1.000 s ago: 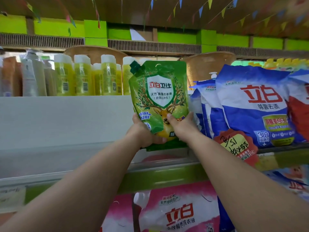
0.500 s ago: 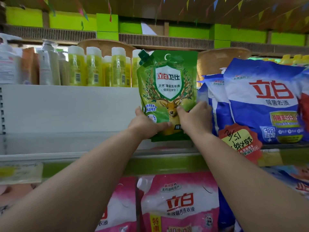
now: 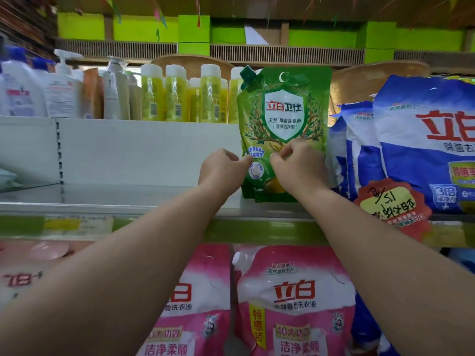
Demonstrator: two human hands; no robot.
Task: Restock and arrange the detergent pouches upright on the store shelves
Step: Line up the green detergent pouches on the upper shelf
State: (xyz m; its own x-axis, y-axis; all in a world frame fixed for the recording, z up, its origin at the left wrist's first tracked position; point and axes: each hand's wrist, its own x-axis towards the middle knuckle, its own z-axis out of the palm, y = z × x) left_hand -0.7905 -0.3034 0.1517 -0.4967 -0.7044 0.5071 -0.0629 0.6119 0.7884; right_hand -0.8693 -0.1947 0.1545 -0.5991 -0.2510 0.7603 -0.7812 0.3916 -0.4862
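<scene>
Closest to me, low down, I see two pink pouches (image 3: 295, 299) standing side by side on the lower shelf, under my arms. Above them runs the green front edge (image 3: 257, 231) of the upper shelf. My left hand (image 3: 222, 168) reaches over that edge, and its curled fingers touch the left edge of the green pouch (image 3: 285, 119) low down. I cannot tell if they really pinch it. My right hand (image 3: 298, 165) lies on the front of the green pouch with its fingers bent, and I cannot tell if it grips or just presses. The green pouch stands upright on the upper shelf, a bit back from the front edge, with its cap at the top left corner. Its right edge is just beside the blue bags (image 3: 411, 150), which lean there with a red price tag (image 3: 393, 206) in front. To the left of the pouch the upper shelf floor (image 3: 128, 194) is bare and wide. Farther back, behind a white wall (image 3: 144, 150), stand yellow bottles (image 3: 177, 96) and white bottles (image 3: 43, 86).
</scene>
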